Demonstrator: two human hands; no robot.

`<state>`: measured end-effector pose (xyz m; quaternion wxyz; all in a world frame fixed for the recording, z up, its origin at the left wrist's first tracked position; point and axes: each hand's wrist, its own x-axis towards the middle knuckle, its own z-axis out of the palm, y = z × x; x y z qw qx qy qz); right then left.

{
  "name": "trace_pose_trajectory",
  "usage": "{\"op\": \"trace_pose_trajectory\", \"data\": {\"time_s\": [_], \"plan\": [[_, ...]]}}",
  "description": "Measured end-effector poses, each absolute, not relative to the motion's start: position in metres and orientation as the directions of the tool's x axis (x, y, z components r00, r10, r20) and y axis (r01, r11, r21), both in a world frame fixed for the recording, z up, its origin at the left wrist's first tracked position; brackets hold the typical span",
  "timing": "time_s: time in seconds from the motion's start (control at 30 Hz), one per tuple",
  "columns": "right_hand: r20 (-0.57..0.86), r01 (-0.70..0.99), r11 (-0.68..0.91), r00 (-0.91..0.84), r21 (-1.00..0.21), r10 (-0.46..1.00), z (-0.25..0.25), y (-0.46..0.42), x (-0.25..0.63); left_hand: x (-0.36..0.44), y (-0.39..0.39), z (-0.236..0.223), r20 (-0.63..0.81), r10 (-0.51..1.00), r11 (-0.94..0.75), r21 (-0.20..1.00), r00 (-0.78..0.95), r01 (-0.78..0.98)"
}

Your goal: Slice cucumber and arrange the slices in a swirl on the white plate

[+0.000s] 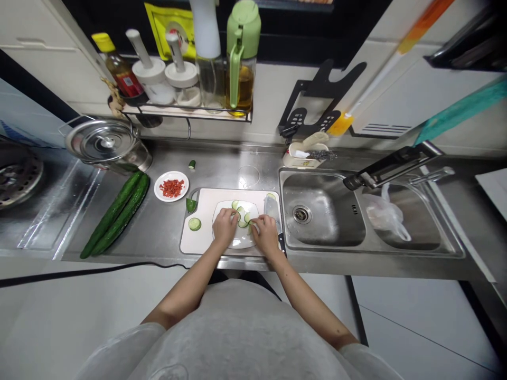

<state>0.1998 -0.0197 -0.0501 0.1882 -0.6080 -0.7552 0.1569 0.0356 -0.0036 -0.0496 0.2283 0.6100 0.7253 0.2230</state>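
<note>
Some cucumber is already cut: thin slices [242, 224] lie on the plate [241, 240] between your left hand [225, 229] and right hand [267, 236]. The fingers of both hands meet the slices; you cannot tell here whether they pinch or merely touch. Chopped red bits [171, 188] sit ready in a small dish [158, 186]. A cut chunk [194, 224] on the cutting board [206, 243] and two whole cucumbers [125, 214] remain unsliced. Your metal surface [217, 169] runs to a double sink [320, 211], with a pot [106, 141] at far left and bottles [241, 63] on a shelf [186, 112] above.
</note>
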Motion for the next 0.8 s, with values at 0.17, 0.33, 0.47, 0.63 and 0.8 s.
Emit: {"op": "trace_pose_trajectory", "data": {"time_s": [0.17,0.33,0.47,0.63,0.8], "plan": [[0.091,0.857,0.195,-0.173,-0.478,0.981,-0.056,-0.021,0.201,0.029,0.016,-0.049,-0.125,0.975,0.223,0.567,-0.185,0.793],[0.101,0.851,0.199,-0.172,-0.486,0.98,-0.059,-0.021,0.202,0.03,0.023,-0.051,-0.164,0.967,0.253,0.546,-0.195,0.799],[0.099,0.85,0.195,-0.167,-0.489,0.981,-0.06,-0.021,0.203,0.03,0.023,-0.054,-0.165,0.966,0.257,0.543,-0.198,0.8],[0.073,0.856,0.179,-0.165,-0.486,0.984,-0.06,-0.02,0.202,0.029,0.024,-0.057,-0.162,0.967,0.254,0.542,-0.197,0.801],[0.069,0.854,0.174,-0.161,-0.491,0.985,-0.058,-0.02,0.201,0.029,0.025,-0.056,-0.169,0.966,0.258,0.538,-0.197,0.803]]}}
